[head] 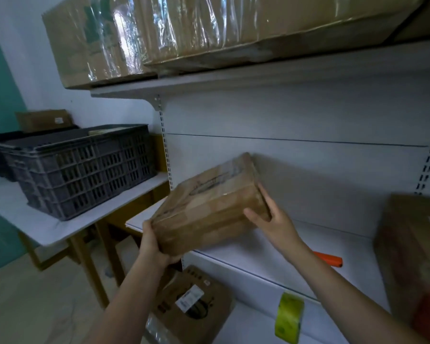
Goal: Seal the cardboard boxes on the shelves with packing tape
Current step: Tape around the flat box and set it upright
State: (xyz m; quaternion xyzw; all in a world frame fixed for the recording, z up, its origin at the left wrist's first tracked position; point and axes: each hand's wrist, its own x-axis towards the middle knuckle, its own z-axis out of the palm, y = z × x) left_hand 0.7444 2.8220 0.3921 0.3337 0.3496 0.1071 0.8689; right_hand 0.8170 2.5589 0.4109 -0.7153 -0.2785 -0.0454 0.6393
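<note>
In the middle of the frame both hands hold a taped box (210,207) tilted over the shelf (271,247): left hand (154,244) curls around its lower corner, right hand (271,217) presses flat fingers on its side. The tape roll (289,316) waits at bottom right; other boxes seem left.

Both forearms are bare, with no sleeves in view; the left hand (151,247) and right hand (273,220) are ungloved.
</note>
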